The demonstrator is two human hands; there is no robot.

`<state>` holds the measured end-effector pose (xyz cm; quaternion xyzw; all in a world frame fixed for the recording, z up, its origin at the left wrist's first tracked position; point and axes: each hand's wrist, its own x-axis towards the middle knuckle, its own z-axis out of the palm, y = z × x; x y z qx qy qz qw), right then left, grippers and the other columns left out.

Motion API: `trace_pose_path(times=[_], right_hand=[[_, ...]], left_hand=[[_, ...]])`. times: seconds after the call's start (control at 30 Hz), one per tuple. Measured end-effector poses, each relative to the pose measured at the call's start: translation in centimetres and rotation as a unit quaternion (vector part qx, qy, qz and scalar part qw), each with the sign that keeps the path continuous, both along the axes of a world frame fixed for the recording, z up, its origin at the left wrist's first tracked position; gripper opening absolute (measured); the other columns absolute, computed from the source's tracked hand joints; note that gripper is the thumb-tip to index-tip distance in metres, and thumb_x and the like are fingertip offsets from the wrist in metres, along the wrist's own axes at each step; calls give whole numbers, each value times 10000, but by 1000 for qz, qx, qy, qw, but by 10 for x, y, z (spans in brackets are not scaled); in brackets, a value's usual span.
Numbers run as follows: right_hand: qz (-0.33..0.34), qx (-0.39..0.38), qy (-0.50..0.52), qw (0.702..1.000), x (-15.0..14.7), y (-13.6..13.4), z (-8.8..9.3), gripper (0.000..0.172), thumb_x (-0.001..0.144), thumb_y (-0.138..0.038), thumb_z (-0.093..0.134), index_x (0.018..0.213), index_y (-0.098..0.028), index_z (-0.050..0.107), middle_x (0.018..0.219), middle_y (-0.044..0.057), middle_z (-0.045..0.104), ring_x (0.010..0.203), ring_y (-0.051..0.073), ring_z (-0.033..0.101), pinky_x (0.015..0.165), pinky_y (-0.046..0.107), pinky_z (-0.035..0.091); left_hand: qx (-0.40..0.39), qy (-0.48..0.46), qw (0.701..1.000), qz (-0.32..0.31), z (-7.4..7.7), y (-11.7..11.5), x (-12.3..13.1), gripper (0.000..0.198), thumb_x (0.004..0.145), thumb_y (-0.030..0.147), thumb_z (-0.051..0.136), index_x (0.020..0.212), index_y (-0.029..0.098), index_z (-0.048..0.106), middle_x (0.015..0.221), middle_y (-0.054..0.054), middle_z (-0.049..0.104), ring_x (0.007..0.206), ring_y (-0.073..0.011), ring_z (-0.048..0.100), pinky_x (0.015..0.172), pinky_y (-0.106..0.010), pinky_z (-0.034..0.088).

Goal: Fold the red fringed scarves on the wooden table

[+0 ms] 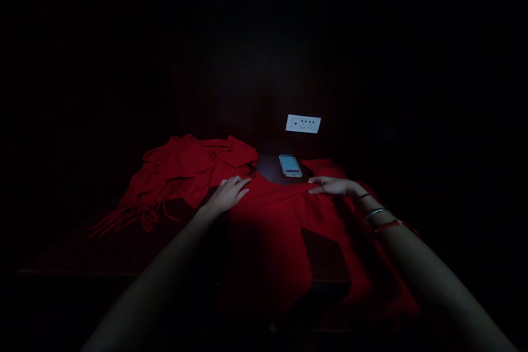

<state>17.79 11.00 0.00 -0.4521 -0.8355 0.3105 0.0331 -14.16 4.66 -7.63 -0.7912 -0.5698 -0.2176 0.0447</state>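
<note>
A red scarf [272,231] lies spread over a dark table [103,247] in a very dim room. My left hand [229,193] rests flat on the scarf's far left edge, fingers stretched out. My right hand [335,186] lies flat on the far right edge, fingers extended; bracelets circle that wrist. The rest of the scarf is bunched in a heap [185,170] to the left, and its fringe [124,220] trails over the table.
A phone [290,166] lies on the table just beyond my hands. A white wall socket [303,124] sits on the dark wall behind. The scarf hangs over the table's near edge. Everything else is in darkness.
</note>
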Motion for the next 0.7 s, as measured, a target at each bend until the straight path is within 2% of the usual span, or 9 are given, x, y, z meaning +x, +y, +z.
trace_pose_path(times=[0.1, 0.2, 0.3, 0.4, 0.47, 0.53, 0.6, 0.7], right_hand=[[1, -19, 10, 1000, 9, -1, 8, 398, 685, -396, 530, 1007, -163, 526, 984, 41, 586, 821, 147, 553, 691, 233, 433], [23, -59, -80, 995, 17, 3, 14, 438, 613, -370, 605, 986, -145, 557, 975, 63, 597, 831, 174, 565, 704, 256, 436], [6, -9, -197, 980, 19, 4, 12, 473, 574, -279, 655, 1016, -139, 559, 1015, 93, 583, 865, 200, 561, 722, 272, 431], [-26, 145, -252, 956, 10, -6, 5, 548, 567, -151, 657, 1096, -151, 513, 1094, 124, 531, 941, 230, 523, 769, 300, 410], [-28, 259, -223, 939, 0, -23, 1, 534, 620, -133, 614, 1136, -155, 475, 1128, 139, 494, 988, 240, 489, 808, 332, 387], [9, 328, -147, 933, -11, -47, -3, 420, 715, -175, 533, 1130, -156, 471, 1117, 131, 489, 1003, 220, 471, 842, 338, 366], [84, 311, -80, 943, -19, -76, -8, 329, 765, -254, 489, 1081, -163, 502, 1061, 107, 514, 966, 187, 486, 843, 307, 375], [138, 280, -63, 948, -25, -113, -22, 387, 747, -320, 512, 1110, -189, 480, 1049, 87, 513, 917, 180, 504, 799, 290, 409]], left_hand=[[-13, 6, 994, -109, 8, -16, 16, 499, 832, 461, 289, 1277, 237, 288, 1317, -61, 316, 1211, -207, 250, 991, -357, 179], [-109, 45, 974, -195, 9, -26, 26, 566, 797, 540, 303, 1300, 299, 209, 1385, -20, 182, 1263, -225, 105, 1006, -399, 109], [-158, 58, 968, -188, 6, -27, 25, 595, 774, 570, 320, 1299, 323, 191, 1390, -21, 148, 1265, -239, 78, 999, -440, 87], [-156, 46, 974, -157, 3, -23, 21, 503, 826, 506, 255, 1291, 318, 221, 1386, -16, 162, 1266, -217, 87, 1000, -439, 88], [-127, 41, 982, -136, 2, -22, 20, 459, 850, 450, 238, 1283, 298, 260, 1382, -17, 177, 1266, -205, 94, 1005, -428, 88], [-90, 36, 986, -134, 2, -21, 21, 436, 858, 402, 253, 1277, 284, 283, 1382, -10, 181, 1266, -195, 98, 1011, -410, 86], [-87, 28, 983, -160, 2, -21, 23, 414, 866, 360, 243, 1273, 292, 290, 1374, 12, 208, 1260, -169, 134, 1017, -376, 102], [-129, 23, 971, -199, 1, -18, 25, 393, 876, 352, 209, 1250, 317, 322, 1335, 41, 302, 1235, -132, 222, 1013, -335, 139]])
